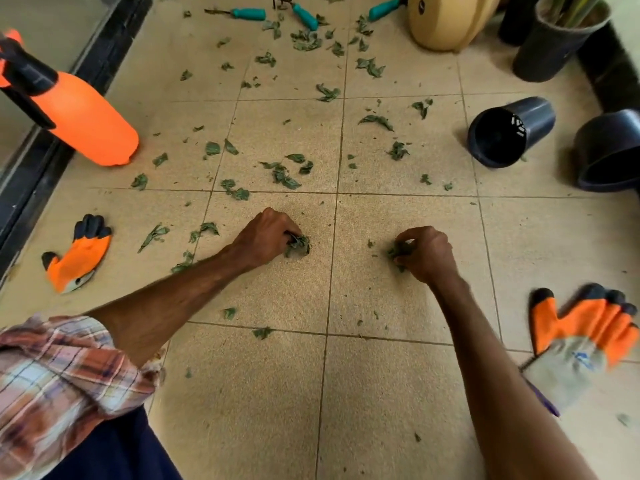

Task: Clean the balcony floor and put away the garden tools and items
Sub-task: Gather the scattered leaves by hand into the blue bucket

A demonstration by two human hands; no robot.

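Green leaf scraps (pixel 282 176) lie scattered over the beige tiled floor (pixel 398 375). My left hand (pixel 266 235) is low on the floor near the middle, fingers curled round a small clump of leaves (pixel 299 245). My right hand (pixel 427 252) is beside it to the right, pinching another clump of leaves (pixel 398 252). An orange glove (pixel 78 256) lies at the left and a second orange glove (pixel 581 336) at the right. Teal-handled garden tools (pixel 304 15) lie at the far end.
An orange spray bottle (pixel 83 116) lies on its side at the left by a dark door frame (pixel 38 174). Two black pots (pixel 509 131) lie tipped over at the right. A tan planter (pixel 446 20) and an upright black pot (pixel 554 43) stand far right.
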